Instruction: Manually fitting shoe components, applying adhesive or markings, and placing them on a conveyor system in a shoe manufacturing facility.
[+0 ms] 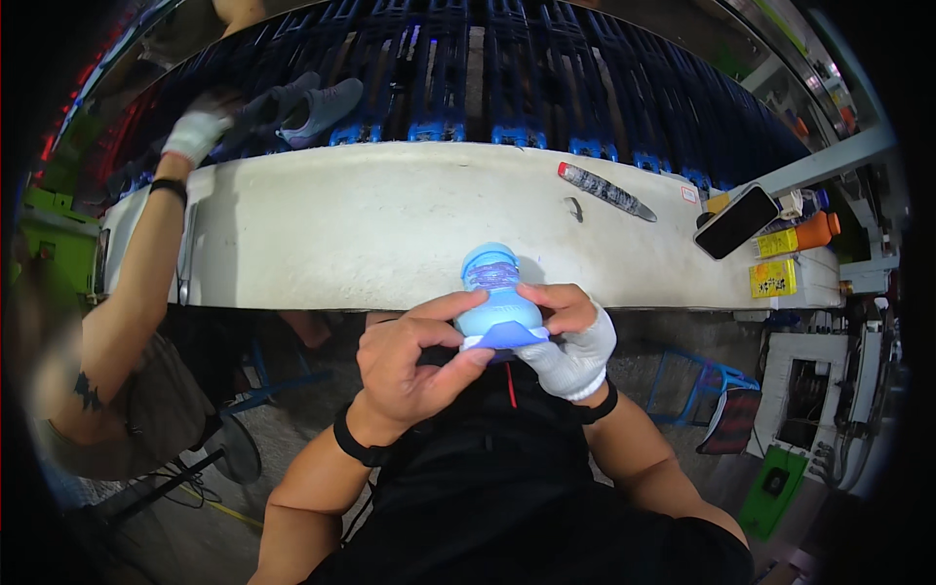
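Observation:
Between my two hands, over the table's near edge, is a light blue, bottle-shaped object (499, 313) with a rounded body and a wide rim at its far end. Purple strands or banding wrap its narrower neck. A blue-violet flap (506, 336) shows at its near end. My left hand (414, 356), bare, grips the left side with thumb and fingers. My right hand (572, 346), in a white glove that leaves some fingertips uncovered, pinches the right side. What the object is exactly, I cannot make out. Its underside is hidden.
A grey tape-wrapped tool with a red end (606, 191) and a small dark scrap (574, 209) lie on the white table (322, 234). At right are a phone (737, 222), an orange bottle (817, 230) and a yellow box (773, 279). Left, a co-worker's gloved hand (198, 135) nears shoes (324, 109) on a blue-railed conveyor.

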`<state>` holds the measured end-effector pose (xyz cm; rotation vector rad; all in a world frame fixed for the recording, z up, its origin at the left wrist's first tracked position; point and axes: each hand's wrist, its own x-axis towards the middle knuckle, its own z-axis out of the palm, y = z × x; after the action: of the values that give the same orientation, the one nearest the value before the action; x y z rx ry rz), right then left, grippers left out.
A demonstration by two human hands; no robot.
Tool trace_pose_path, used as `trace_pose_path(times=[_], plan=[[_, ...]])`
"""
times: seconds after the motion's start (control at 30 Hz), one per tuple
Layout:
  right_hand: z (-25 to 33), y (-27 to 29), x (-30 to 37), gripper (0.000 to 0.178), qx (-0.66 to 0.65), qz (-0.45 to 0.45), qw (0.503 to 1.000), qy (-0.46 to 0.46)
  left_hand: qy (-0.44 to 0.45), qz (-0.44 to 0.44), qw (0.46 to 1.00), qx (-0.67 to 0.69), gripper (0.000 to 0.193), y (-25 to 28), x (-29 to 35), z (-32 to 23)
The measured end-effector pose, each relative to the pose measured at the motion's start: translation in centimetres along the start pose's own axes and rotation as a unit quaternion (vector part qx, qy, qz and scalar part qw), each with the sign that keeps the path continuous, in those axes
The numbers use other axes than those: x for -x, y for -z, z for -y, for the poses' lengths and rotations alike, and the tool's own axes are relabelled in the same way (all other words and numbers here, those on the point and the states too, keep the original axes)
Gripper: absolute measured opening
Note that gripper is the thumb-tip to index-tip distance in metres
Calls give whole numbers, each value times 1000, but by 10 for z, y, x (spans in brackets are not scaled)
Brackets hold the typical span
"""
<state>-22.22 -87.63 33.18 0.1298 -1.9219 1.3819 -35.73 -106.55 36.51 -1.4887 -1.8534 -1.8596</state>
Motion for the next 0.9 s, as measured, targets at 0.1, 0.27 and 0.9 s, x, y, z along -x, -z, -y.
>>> trace_pose_path(times=[0.1,0.27,0.9], plan=[[-3,-6,-9,35,15,11,1000,-7,19,44,999,-17,30,21,-9,0],[-5,-31,-23,43,7,9,998,66,21,166,977,-136,82,58,-43,-25],[13,-24,-14,48,280,110,952,-61,141,199,924,-295,85,61,13,-20]])
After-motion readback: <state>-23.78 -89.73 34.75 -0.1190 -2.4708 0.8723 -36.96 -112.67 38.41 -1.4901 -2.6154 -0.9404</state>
